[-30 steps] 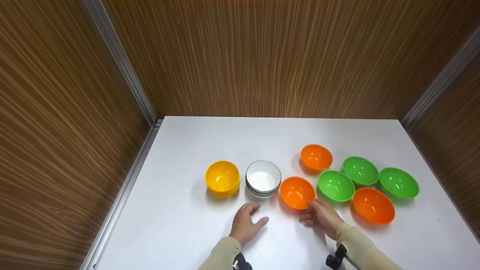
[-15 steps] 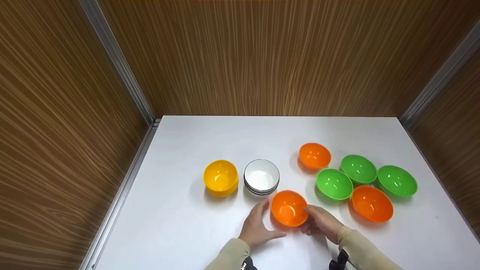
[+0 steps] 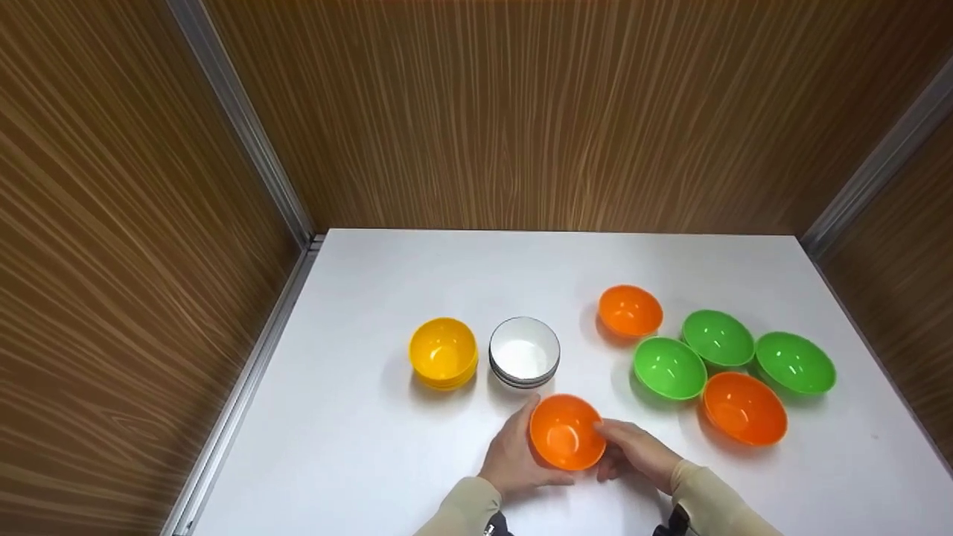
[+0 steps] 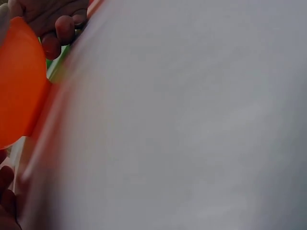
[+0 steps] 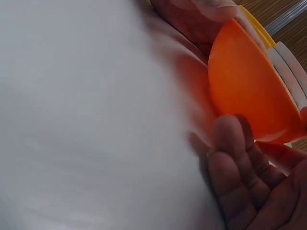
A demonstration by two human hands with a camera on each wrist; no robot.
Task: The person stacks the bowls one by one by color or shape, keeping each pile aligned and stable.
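Between both hands is an orange bowl [image 3: 567, 433], its opening facing up, close over the near part of the white table. My left hand [image 3: 514, 458] curves round its left side, fingers behind and thumb along the front. My right hand [image 3: 640, 450] pinches the right rim, with the thumb at the lip; in the right wrist view its other fingers [image 5: 228, 177] lie curled beneath the bowl's side. The left wrist view catches only part of the orange bowl [image 4: 19, 86] at its left edge. Just behind the hands stands a stack of white bowls [image 3: 524, 350] with dark rims.
Left of the white stack is a stack of yellow bowls [image 3: 443, 353]. To the right sit several green bowls, one green bowl [image 3: 669, 368] nearest, plus an orange bowl [image 3: 744, 409] in front and another orange bowl [image 3: 630, 311] farther back. Wood-grain panels [image 3: 521, 112] enclose the table.
The right hand has drawn the orange bowl toward the person and left, away from beside the white stack. The left hand has moved right and now grips the bowl too.
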